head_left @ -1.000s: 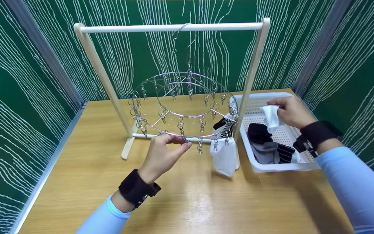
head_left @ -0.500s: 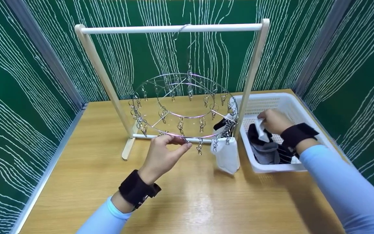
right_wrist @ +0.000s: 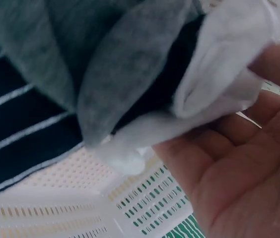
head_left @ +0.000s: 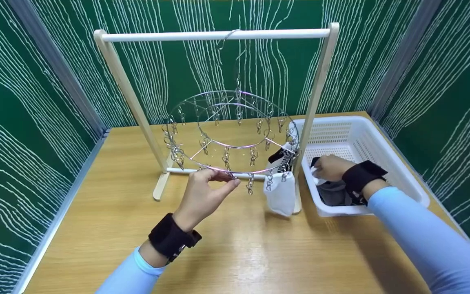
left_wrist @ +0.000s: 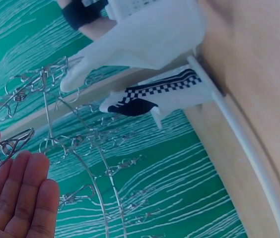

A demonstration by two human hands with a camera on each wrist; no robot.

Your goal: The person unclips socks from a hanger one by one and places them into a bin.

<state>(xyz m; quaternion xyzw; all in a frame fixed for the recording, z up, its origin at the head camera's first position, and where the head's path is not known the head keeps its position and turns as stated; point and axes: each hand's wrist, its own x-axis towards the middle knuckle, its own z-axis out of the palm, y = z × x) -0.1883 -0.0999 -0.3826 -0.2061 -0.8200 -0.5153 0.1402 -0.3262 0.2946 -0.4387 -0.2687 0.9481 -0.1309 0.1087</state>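
My left hand (head_left: 204, 198) pinches a small metal clip (left_wrist: 17, 141) between thumb and forefinger at the front of the round clip hanger (head_left: 235, 146). Down inside the white basket (head_left: 420, 198), my right hand (head_left: 333, 168) holds a white sock (right_wrist: 224, 54) by its edge, thumb on one side and fingers on the other. Beside that sock, in the right wrist view, lie a grey sock (right_wrist: 130, 64) and a black sock with white stripes (right_wrist: 26, 134). From the hanger's right side hang a white sock (head_left: 280, 198) and a black-and-white checked sock (left_wrist: 165, 87).
A wooden rack with a white top bar (head_left: 169, 37) stands on the table (head_left: 235, 253) and carries the hanger by its hook. Several other clips (head_left: 253, 155) dangle around both rings. The basket stands against the rack's right leg. Green patterned walls (head_left: 455, 102) enclose the table.
My right hand has lowered the white sock into the basket, moving left and toward me onto the other socks. The left hand keeps its pinch on the clip.
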